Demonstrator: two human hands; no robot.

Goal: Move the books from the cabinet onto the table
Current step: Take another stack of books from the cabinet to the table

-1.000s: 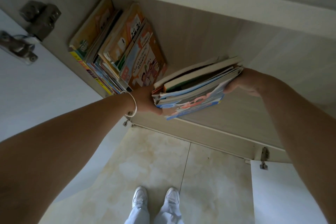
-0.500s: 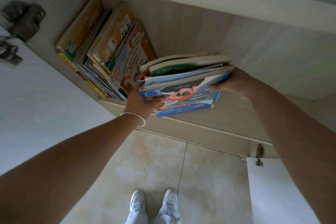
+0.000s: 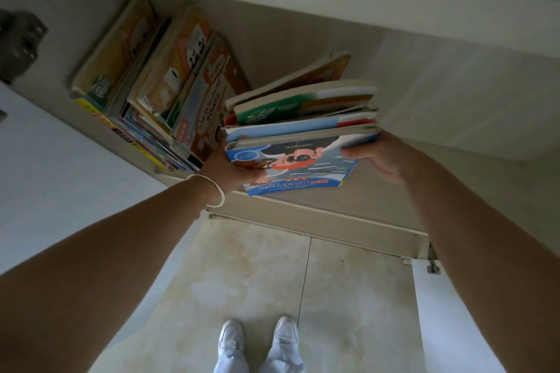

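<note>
A stack of several picture books (image 3: 300, 130) is held between both hands just above the cabinet shelf (image 3: 378, 200). Its nearest cover is blue with a red cartoon figure. My left hand (image 3: 230, 172), with a bangle on the wrist, grips the stack's left end, thumb on the blue cover. My right hand (image 3: 378, 157) grips the right end, thumb on the cover and fingers hidden behind. A second row of books (image 3: 157, 88) stands leaning against the cabinet's left wall, apart from the held stack.
An open white cabinet door (image 3: 45, 185) stands at the left with a metal hinge (image 3: 18, 45); another door (image 3: 454, 321) is at the lower right. A beige tiled floor (image 3: 251, 275) and my white shoes (image 3: 260, 339) lie below. The table is not in view.
The held stack has tilted so its blue front cover faces me more, and it has come slightly up and toward me. Both hands keep their grip.
</note>
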